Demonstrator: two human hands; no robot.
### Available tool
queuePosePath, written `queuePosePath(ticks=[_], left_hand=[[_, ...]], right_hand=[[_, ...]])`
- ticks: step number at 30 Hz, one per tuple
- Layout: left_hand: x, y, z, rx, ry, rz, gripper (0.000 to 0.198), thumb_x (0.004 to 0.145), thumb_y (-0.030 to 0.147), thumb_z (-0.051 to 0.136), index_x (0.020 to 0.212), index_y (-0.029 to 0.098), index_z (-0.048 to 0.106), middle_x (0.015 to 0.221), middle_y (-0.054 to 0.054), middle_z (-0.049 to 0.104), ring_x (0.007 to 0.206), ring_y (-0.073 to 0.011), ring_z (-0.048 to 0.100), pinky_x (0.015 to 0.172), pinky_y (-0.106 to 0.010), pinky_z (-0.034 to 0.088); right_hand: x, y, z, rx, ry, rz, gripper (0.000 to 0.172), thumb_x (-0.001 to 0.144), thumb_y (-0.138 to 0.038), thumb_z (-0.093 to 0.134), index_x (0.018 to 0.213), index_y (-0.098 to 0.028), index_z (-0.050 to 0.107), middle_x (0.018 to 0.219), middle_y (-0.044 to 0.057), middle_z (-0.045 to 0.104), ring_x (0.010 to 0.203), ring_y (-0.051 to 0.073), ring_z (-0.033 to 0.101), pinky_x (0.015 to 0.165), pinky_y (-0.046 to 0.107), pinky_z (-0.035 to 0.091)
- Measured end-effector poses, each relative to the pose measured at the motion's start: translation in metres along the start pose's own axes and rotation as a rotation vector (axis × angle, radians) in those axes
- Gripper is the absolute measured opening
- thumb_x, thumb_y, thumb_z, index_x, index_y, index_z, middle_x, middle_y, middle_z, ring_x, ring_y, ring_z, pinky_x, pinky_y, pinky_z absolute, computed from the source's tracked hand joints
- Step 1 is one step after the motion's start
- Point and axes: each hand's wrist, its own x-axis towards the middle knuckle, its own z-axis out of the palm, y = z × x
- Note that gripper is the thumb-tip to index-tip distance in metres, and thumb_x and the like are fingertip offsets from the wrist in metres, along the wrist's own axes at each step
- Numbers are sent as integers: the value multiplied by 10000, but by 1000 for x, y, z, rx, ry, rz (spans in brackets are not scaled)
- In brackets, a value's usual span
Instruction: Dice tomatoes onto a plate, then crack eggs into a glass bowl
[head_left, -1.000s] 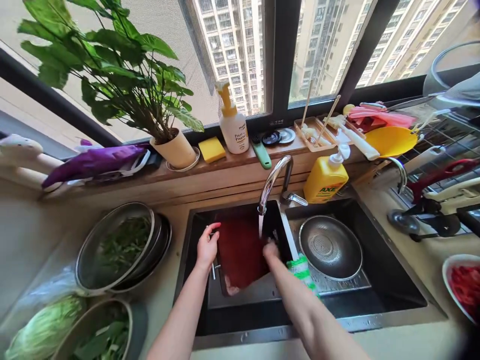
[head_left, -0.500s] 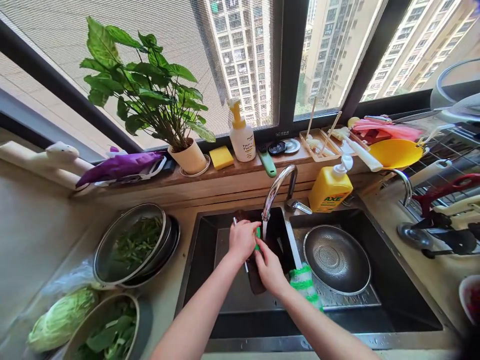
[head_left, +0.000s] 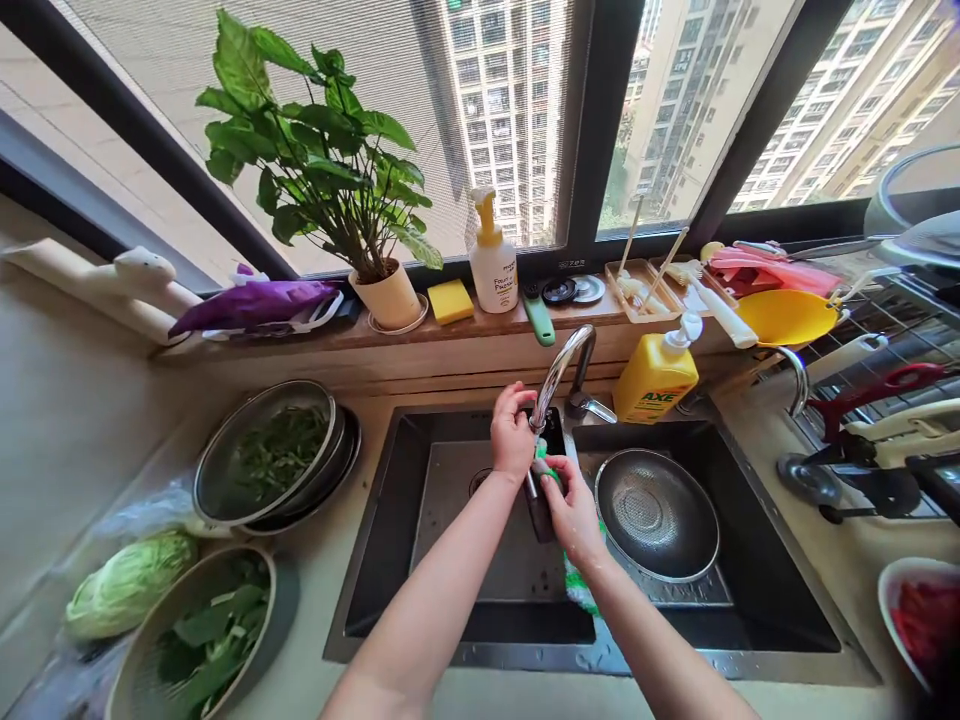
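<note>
Under the chrome tap (head_left: 564, 365), a long dark item with a silvery strip (head_left: 538, 512) is held almost edge-on; my hands hide its upper part, so I cannot tell its kind. Closed at its upper part is my left hand (head_left: 513, 438), fingers curled close beside the spout. My right hand (head_left: 574, 510) pinches a green-and-white scrub cloth (head_left: 541, 455) against the item. Lower down, more green-and-white striped cloth (head_left: 581, 592) lies at the basin divider, partly behind my right wrist.
A frying pan (head_left: 701, 555) lies in the right basin. Behind stand a yellow detergent bottle (head_left: 654, 380) and a potted plant (head_left: 388, 298). On the left are a colander of greens (head_left: 124, 690), a cabbage (head_left: 131, 580) and a stacked pan (head_left: 206, 500). Red food fills a bowl (head_left: 892, 590) at right.
Both hands have moved up and to the right, closer to the spout. The dark item has turned from showing its broad face to nearly edge-on. The view has shifted slightly.
</note>
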Motion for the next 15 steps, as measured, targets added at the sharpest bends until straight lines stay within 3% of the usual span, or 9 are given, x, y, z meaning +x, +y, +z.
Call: queuePosePath(ticks=[3,7,11,15], left_hand=[[0,-8,13,-109,119,-180,431,713,-10,394,1027,194,607,1262,-76,545,1224,-143,474,1051,-318,370],[0,-9,13,-161,44,-206,331,789,59,384,1000,172,613,1261,-94,547,1197,-157,501,1036,-328,395],[2,-9,7,-175,28,-186,285,808,90,404,976,166,621,1210,-91,587,1158,-159,533,1030,-333,405],[1,-8,-3,-116,129,-250,353,802,116,447,1137,152,552,1180,-113,614,1087,-161,577,986,-320,431]], right_hand=[[25,6,1,-24,48,19,283,790,-373,479,972,-177,569,981,73,657,914,213,582,853,346,440],[48,4,-7,-45,3,53,285,751,-412,517,875,-167,596,858,64,665,806,211,585,788,345,458],[14,-19,-20,-82,-142,-90,261,793,-381,532,964,-203,618,934,36,669,875,196,588,826,309,450],[-35,-18,-29,-161,-213,-175,202,838,-326,507,969,-221,620,1064,53,656,1005,206,579,896,310,432]])
